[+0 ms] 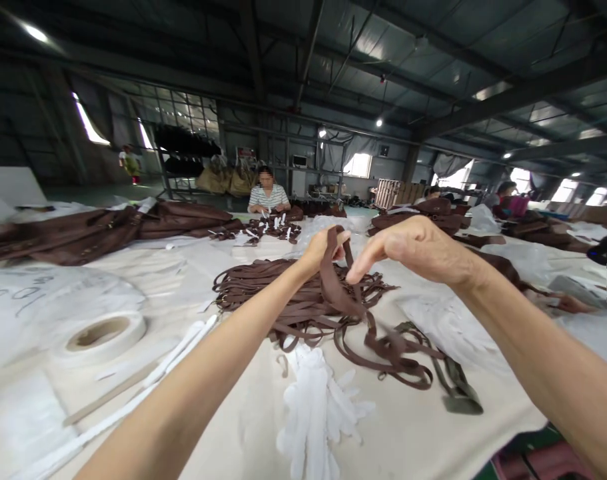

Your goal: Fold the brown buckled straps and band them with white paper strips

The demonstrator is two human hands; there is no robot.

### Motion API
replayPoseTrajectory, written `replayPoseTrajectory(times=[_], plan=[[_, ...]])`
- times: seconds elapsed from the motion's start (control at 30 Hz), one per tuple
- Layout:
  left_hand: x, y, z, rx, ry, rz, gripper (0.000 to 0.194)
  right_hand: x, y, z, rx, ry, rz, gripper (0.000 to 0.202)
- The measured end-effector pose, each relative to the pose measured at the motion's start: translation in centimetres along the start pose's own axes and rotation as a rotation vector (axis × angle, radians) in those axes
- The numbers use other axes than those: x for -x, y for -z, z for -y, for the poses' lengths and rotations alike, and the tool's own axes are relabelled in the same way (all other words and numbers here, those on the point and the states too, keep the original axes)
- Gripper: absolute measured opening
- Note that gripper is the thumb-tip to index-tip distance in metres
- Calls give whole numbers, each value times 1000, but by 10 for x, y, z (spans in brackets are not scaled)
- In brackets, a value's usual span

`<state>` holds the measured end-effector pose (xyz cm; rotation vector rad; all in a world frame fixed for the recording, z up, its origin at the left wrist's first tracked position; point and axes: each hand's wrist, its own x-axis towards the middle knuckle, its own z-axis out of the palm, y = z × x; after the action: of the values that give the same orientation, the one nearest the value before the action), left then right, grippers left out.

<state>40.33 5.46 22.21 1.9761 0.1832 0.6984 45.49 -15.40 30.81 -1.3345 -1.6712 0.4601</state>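
Observation:
My left hand [324,250] is closed on a brown strap [333,283], which loops up over the fingers and hangs down toward the table. Just right of it, my right hand [408,250] is bent with its fingertips pointing at the strap; whether they touch it or pinch anything is unclear. Beneath both hands lies a pile of brown straps [263,287] with small metal parts. The hanging strap runs into loose coils [408,373] beside a dark green strap [463,393]. White strips [310,407] lie in front of the pile.
A roll of white tape [103,333] and long white strips [183,347] lie at the left. Brown bags [98,230] are heaped at the back left, with more at the right. Across the table sits a person in a striped shirt [269,197].

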Motion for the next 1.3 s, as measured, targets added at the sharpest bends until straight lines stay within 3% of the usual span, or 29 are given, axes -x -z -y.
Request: replayPoseTrajectory(times=[0.1, 0.17, 0.23, 0.27, 0.37, 0.43, 0.57, 0.67, 0.8, 0.9, 1.0, 1.03, 1.13, 1.3], plan=[[16, 43, -36, 217, -94, -8, 35, -10, -3, -18, -4, 39, -347, 33], [30, 68, -62, 327, -140, 72, 45, -30, -9, -31, 13, 32, -464, 37], [45, 90, -85, 364, -149, 136, 53, -56, -25, -35, -6, 47, -402, 55], [52, 100, -94, 368, -140, 157, 56, -70, -35, -32, -36, 68, -357, 53], [79, 130, -111, 398, -84, 207, 70, -105, -68, -12, -80, 115, -272, 25], [100, 151, -112, 443, -40, 216, 70, -123, -85, 4, 8, 125, -270, 21], [150, 194, -101, 629, 19, 163, 42, -150, -103, 25, 164, 144, -282, 22], [185, 214, -96, 702, 95, 170, 44, -161, -117, 30, 203, 134, -244, 27], [216, 217, -100, 631, 168, 32, 28, -162, -151, 32, 233, 148, -156, 29], [224, 212, -105, 641, 181, -13, 18, -154, -185, 37, 94, 236, -61, 51], [228, 206, -101, 688, 167, -44, 17, -154, -208, 43, 13, 194, -40, 17], [232, 204, -96, 705, 172, -54, 18, -156, -212, 43, -2, 156, -68, 9], [256, 191, -74, 766, 211, -67, 20, -172, -213, 38, -70, 39, -195, 20], [320, 174, -15, 770, 272, -126, 29, -200, -203, 19, -157, -45, -364, 17]])
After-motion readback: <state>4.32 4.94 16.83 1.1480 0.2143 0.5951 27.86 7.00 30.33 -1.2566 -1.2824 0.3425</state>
